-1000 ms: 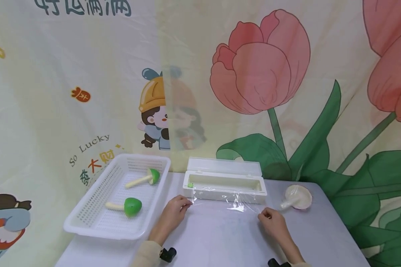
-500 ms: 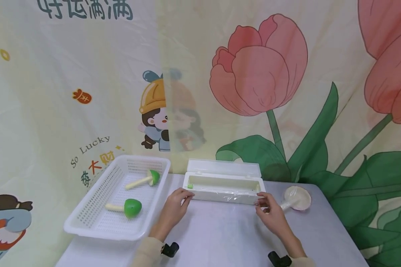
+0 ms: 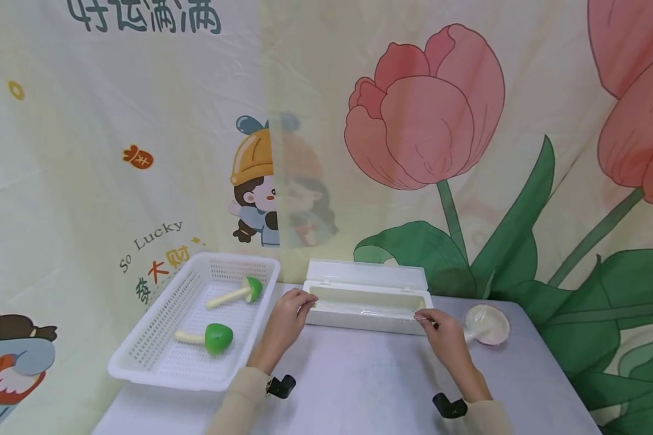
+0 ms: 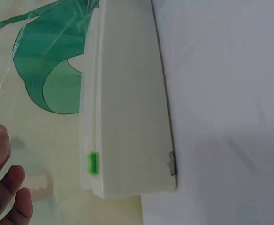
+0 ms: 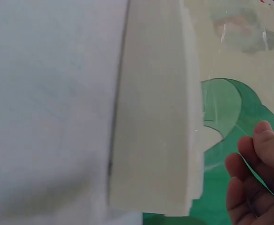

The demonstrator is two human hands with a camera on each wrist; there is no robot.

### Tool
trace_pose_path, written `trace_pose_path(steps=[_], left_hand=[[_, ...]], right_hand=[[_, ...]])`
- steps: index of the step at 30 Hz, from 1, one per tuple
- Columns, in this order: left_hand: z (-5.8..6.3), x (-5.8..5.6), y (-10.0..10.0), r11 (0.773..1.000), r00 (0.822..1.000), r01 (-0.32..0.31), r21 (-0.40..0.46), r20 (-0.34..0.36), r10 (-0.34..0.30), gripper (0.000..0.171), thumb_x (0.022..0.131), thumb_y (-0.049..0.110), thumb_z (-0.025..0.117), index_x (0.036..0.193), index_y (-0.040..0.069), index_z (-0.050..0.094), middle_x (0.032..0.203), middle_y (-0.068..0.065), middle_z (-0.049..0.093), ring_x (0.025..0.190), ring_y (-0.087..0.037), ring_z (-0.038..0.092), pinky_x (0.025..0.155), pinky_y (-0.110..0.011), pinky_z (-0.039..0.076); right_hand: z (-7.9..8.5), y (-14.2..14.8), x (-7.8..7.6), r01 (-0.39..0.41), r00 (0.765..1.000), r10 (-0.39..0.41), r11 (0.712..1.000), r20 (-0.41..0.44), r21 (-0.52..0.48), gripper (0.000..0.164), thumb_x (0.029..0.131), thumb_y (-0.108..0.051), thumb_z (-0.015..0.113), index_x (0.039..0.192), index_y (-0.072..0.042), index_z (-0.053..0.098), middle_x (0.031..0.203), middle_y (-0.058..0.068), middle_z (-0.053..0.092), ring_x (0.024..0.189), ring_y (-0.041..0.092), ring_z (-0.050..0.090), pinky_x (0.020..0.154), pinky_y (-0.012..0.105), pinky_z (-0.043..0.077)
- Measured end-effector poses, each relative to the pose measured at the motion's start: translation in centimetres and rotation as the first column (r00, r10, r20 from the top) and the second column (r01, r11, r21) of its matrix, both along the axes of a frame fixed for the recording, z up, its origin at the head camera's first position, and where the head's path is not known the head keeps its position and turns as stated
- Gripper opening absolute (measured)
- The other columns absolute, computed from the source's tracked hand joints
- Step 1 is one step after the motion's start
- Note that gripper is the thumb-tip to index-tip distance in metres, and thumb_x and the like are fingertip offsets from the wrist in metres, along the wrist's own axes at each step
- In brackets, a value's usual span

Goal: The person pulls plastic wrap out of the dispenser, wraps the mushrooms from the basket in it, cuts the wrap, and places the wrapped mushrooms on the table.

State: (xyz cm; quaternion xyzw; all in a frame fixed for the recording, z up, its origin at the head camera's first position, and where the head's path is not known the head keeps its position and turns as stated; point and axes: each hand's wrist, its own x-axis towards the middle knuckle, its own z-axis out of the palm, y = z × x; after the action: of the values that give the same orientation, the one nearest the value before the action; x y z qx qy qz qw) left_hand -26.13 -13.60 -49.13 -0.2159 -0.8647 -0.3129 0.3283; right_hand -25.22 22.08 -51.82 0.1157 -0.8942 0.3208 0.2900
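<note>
A long white cling film dispenser (image 3: 359, 320) stands at the table's back, its clear lid (image 3: 367, 275) tipped back. My left hand (image 3: 287, 320) is at its left front corner, my right hand (image 3: 443, 331) at its right end. Thumb and fingers of each hand pinch one side of a thin transparent sheet of cling film (image 3: 367, 313), stretched between them over the opening and showing mostly by its glints. In the left wrist view, a film edge (image 4: 16, 49) runs up from the pinching fingertips, and a green slider (image 4: 93, 163) sits on the dispenser.
Left of the hands, a white slotted basket (image 3: 165, 380) holds two toy mushrooms with green caps (image 3: 219, 338). On the right lies a film-wrapped thing with a pale round head and a stem (image 3: 487, 325). A printed curtain (image 3: 315, 72) hangs right behind the table.
Both hands have gone up and away from me, from in front of the dispenser to over its front edge. The film drawn across its front has moved with them.
</note>
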Motion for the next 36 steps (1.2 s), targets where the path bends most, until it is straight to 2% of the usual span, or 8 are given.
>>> trace_pose_path(steps=[6, 15, 20, 26, 28, 33, 36], left_hand=[[1.8, -1.0, 0.4, 1.000, 1.000, 0.004, -0.014, -0.015, -0.004, 0.010, 0.091, 0.002, 0.075, 0.098, 0.009, 0.079, 0.094, -0.004, 0.072, 0.088, -0.020, 0.071, 0.077, -0.031, 0.060], [3.8, -1.9, 0.4, 0.999, 0.998, -0.012, -0.043, -0.059, 0.009, 0.011, 0.091, 0.002, 0.075, 0.099, 0.008, 0.079, 0.094, -0.005, 0.071, 0.088, -0.021, 0.071, 0.077, -0.031, 0.060], [4.7, -2.5, 0.4, 0.999, 0.997, -0.002, -0.034, -0.080, -0.001, 0.010, 0.093, 0.002, 0.074, 0.099, 0.008, 0.078, 0.094, -0.005, 0.070, 0.088, -0.021, 0.070, 0.077, -0.032, 0.060], [6.9, -2.5, 0.4, 1.000, 0.989, 0.011, -0.007, -0.148, -0.012, 0.007, 0.095, 0.006, 0.072, 0.099, 0.008, 0.077, 0.095, -0.006, 0.070, 0.088, -0.022, 0.070, 0.077, -0.034, 0.060], [7.8, -2.4, 0.4, 1.000, 0.982, 0.023, 0.012, -0.189, -0.020, 0.007, 0.095, 0.005, 0.072, 0.099, 0.007, 0.077, 0.095, -0.006, 0.070, 0.087, -0.022, 0.070, 0.076, -0.034, 0.060], [10.0, -2.1, 0.4, 0.997, 0.959, 0.065, 0.044, -0.278, -0.050, 0.007, 0.094, 0.003, 0.072, 0.099, 0.005, 0.076, 0.093, -0.009, 0.069, 0.084, -0.023, 0.069, 0.073, -0.035, 0.060], [11.0, -1.9, 0.4, 0.996, 0.950, 0.080, 0.042, -0.305, -0.063, 0.006, 0.093, 0.003, 0.073, 0.098, 0.005, 0.077, 0.092, -0.009, 0.069, 0.082, -0.024, 0.068, 0.072, -0.035, 0.059]], right_hand=[[2.2, 0.3, -1.1, 0.022, 1.000, -0.022, 1.000, 0.006, -0.010, 0.010, 0.091, -0.003, 0.075, 0.101, -0.001, 0.076, 0.093, 0.013, 0.078, 0.076, 0.020, 0.067, 0.062, 0.024, 0.054], [4.2, 0.6, -1.9, 0.001, 0.994, -0.006, 0.999, -0.111, -0.054, 0.007, 0.088, -0.004, 0.078, 0.095, -0.001, 0.079, 0.087, 0.010, 0.079, 0.070, 0.012, 0.065, 0.061, 0.015, 0.049], [5.3, 0.8, -2.3, -0.026, 0.979, 0.009, 0.996, -0.204, -0.084, 0.008, 0.086, 0.000, 0.079, 0.094, 0.001, 0.080, 0.086, 0.012, 0.079, 0.069, 0.015, 0.068, 0.062, 0.005, 0.044], [7.4, 0.6, -2.1, -0.010, 0.965, -0.013, 0.996, -0.261, -0.087, 0.010, 0.085, 0.004, 0.079, 0.095, 0.002, 0.079, 0.088, 0.015, 0.079, 0.070, 0.021, 0.070, 0.063, 0.003, 0.043], [8.3, 0.6, -2.1, -0.005, 0.957, -0.021, 0.996, -0.291, -0.086, 0.011, 0.084, 0.004, 0.080, 0.095, 0.002, 0.080, 0.088, 0.015, 0.079, 0.070, 0.015, 0.069, 0.063, 0.003, 0.042], [10.6, 0.7, -1.8, -0.019, 0.933, -0.014, 0.996, -0.361, -0.087, 0.012, 0.085, 0.003, 0.080, 0.097, 0.002, 0.079, 0.091, 0.016, 0.079, 0.078, -0.011, 0.059, 0.066, 0.003, 0.041], [11.5, 0.7, -1.5, -0.015, 0.925, -0.016, 0.997, -0.379, -0.076, 0.013, 0.085, 0.002, 0.080, 0.097, 0.002, 0.079, 0.092, 0.016, 0.078, 0.082, -0.014, 0.057, 0.070, 0.003, 0.041]])
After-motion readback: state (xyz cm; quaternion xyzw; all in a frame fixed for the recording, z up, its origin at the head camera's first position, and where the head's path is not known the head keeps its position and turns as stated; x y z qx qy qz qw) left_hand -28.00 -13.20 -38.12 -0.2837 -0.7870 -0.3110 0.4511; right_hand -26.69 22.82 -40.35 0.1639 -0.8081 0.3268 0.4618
